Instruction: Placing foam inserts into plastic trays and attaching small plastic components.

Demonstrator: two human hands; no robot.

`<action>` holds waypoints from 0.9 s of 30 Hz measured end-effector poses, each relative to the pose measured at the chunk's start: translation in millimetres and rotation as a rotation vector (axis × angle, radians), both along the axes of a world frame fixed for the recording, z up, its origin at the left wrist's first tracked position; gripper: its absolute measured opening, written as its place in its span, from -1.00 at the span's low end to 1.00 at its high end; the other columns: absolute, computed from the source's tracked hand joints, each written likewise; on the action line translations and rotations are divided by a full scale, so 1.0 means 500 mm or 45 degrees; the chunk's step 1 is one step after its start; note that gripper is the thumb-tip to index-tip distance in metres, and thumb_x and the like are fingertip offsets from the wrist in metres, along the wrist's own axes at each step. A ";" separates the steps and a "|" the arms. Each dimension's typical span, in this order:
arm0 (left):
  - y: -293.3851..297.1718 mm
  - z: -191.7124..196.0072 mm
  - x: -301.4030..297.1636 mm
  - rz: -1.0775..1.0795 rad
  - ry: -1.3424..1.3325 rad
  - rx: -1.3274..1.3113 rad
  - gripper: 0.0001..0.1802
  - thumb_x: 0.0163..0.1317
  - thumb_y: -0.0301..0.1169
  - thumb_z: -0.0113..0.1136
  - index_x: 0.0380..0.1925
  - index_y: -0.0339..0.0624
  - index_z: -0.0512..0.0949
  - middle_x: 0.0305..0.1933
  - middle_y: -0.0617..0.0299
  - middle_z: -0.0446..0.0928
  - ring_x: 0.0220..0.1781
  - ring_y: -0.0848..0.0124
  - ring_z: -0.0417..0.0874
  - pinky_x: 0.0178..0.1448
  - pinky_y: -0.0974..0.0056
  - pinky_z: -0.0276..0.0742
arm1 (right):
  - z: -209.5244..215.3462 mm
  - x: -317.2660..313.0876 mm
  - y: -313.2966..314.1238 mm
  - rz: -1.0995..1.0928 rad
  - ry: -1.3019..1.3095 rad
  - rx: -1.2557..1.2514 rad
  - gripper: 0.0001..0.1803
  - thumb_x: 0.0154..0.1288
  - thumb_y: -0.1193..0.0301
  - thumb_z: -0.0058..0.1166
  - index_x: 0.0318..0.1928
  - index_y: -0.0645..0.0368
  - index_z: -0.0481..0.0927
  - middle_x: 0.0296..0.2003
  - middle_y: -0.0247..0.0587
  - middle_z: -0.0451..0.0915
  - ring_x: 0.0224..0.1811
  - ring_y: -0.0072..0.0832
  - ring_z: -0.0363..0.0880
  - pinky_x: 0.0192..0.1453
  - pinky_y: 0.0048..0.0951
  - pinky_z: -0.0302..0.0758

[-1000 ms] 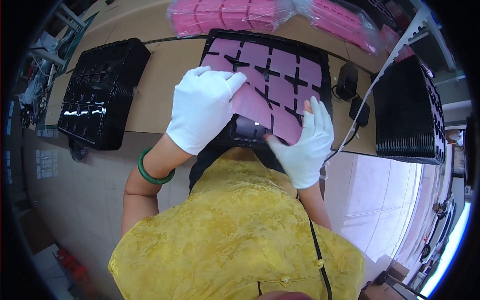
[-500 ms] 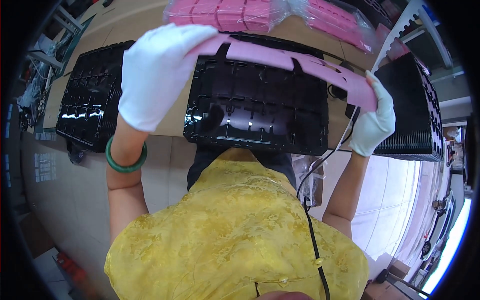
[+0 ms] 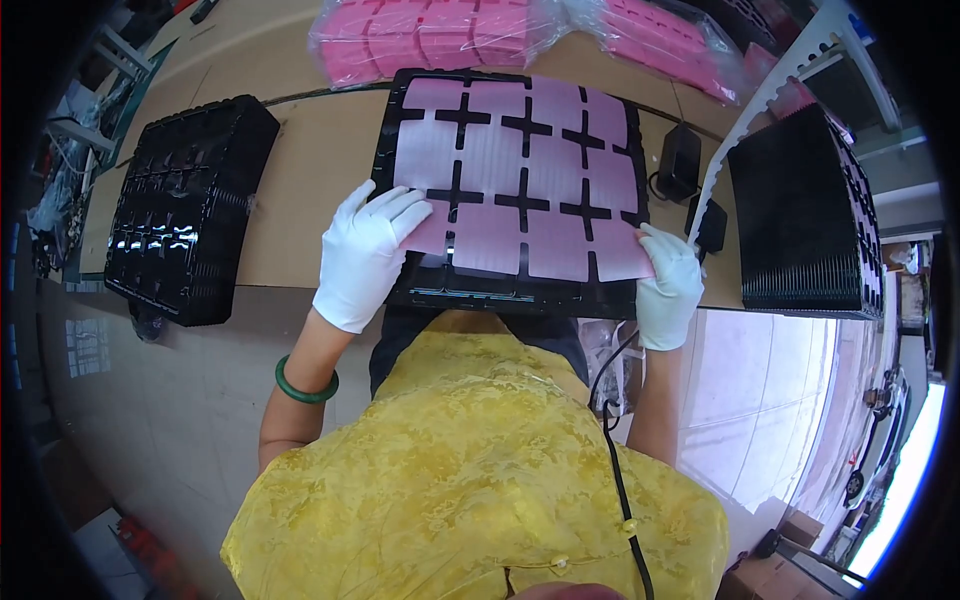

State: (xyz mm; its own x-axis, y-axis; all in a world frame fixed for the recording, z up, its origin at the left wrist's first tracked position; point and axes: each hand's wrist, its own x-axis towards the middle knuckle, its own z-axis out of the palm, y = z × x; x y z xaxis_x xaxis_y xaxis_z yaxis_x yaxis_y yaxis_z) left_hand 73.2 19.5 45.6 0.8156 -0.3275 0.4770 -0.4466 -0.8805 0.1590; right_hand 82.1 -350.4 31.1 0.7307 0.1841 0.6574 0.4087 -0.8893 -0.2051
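Note:
A pink foam sheet (image 3: pixel 490 155) with cross-shaped cutouts is spread over a black plastic tray (image 3: pixel 470 298) in front of me. The tray's dark surface shows through the cutouts and along its near edge. In a white glove, my left hand (image 3: pixel 362 260) pinches the sheet's near left corner, fingers over the top. My right hand (image 3: pixel 668 290), also gloved, grips the near right corner between thumb and fingers. I cannot tell whether the sheet's near edge touches the tray or is held just above it.
Stacked black trays (image 3: pixel 175 210) stand on the left of the cardboard-covered table (image 3: pixel 300 200); a taller black stack (image 3: pixel 795 215) is at the right. Plastic-wrapped pink sheets (image 3: pixel 420 40) lie at the back. Small black boxes (image 3: pixel 680 160) sit right of the tray; a black cable (image 3: pixel 618 470) hangs over my front.
Both hands have come down and nearer to me, bringing the foam sheet from a raised, edge-on position to lying spread across the tray. My hands keep hold of the sheet.

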 end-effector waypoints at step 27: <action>0.012 0.001 -0.051 0.131 0.159 -0.064 -0.60 0.14 -0.62 0.22 -0.02 -0.03 0.72 0.13 0.21 0.72 0.28 0.22 0.66 0.54 -0.04 0.35 | -0.001 -0.042 -0.010 0.020 0.235 -0.194 -0.63 0.05 0.68 0.19 -0.13 0.07 0.77 0.02 -0.31 0.74 0.11 -0.22 0.64 0.19 -0.25 0.54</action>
